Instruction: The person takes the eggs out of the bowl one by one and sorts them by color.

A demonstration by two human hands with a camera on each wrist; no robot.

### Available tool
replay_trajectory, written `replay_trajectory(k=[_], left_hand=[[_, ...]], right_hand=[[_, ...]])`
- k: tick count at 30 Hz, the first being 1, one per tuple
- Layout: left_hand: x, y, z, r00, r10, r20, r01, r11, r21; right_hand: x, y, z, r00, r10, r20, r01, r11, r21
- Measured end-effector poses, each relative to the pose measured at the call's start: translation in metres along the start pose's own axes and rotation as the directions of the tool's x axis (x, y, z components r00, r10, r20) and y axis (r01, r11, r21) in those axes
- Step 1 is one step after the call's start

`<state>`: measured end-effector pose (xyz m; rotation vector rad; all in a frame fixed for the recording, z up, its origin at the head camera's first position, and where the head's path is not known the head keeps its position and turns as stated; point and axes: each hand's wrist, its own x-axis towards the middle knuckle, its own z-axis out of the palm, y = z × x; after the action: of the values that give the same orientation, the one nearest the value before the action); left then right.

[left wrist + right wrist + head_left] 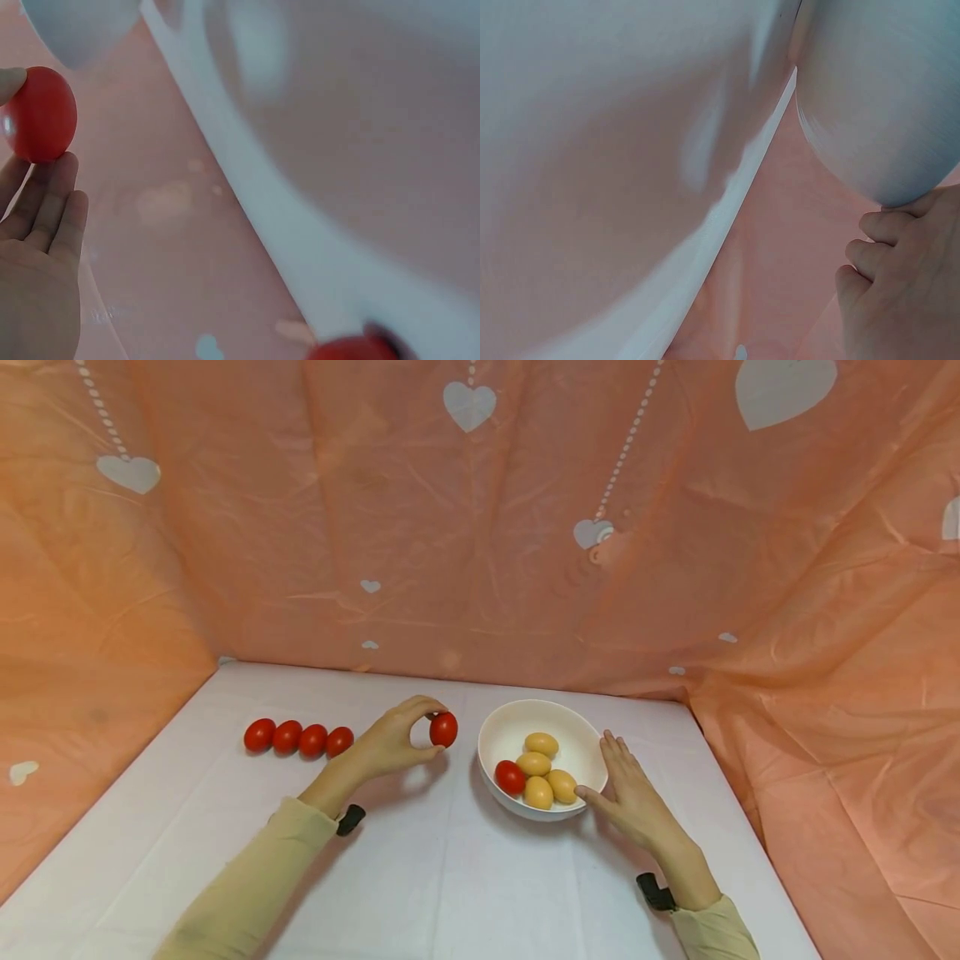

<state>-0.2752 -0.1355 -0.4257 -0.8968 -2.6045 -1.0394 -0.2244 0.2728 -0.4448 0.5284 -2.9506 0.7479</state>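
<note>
Between thumb and fingers, my left hand (pixel 401 739) pinches a smooth red egg (pixel 443 729) above the table, just left of a white bowl (pixel 491 722). The left wrist view shows the same red egg (pixel 43 115) at the fingertips. Inside the bowl lie several yellow eggs (pixel 542 744) and one red egg (pixel 510 777). At the bowl's right side, my right hand (pixel 633 802) touches the rim and outer wall with extended fingers. In the right wrist view its fingers (pixel 874 255) lie against the bowl's outside (pixel 885 97).
A row of several red eggs (pixel 286 737) lies on the white-covered table (pixel 390 877) at the left, beside my left forearm. Orange sheeting (pixel 420 552) with white hearts stands behind the table and along both sides.
</note>
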Motion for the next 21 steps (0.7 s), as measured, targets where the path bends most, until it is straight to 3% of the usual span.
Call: replay_trajectory(k=[8,13,21], left_hand=[[-0.016,-0.019,-0.024,0.994,-0.074,0.076,0.066,0.992,0.106],[-0.026,-0.03,-0.035,0.98,-0.149,0.129,0.125,0.976,0.177],[-0.035,-0.051,-0.047,0.977,-0.148,0.155,0.099,0.953,0.287]], right_hand=[[0.0,0.0,0.0,1.0,-0.007,-0.003,0.007,1.0,0.004],[0.0,0.0,0.0,1.0,-0.007,-0.004,0.007,1.0,0.005],[0.0,-0.001,0.0,1.0,-0.002,0.0,0.002,1.0,0.002]])
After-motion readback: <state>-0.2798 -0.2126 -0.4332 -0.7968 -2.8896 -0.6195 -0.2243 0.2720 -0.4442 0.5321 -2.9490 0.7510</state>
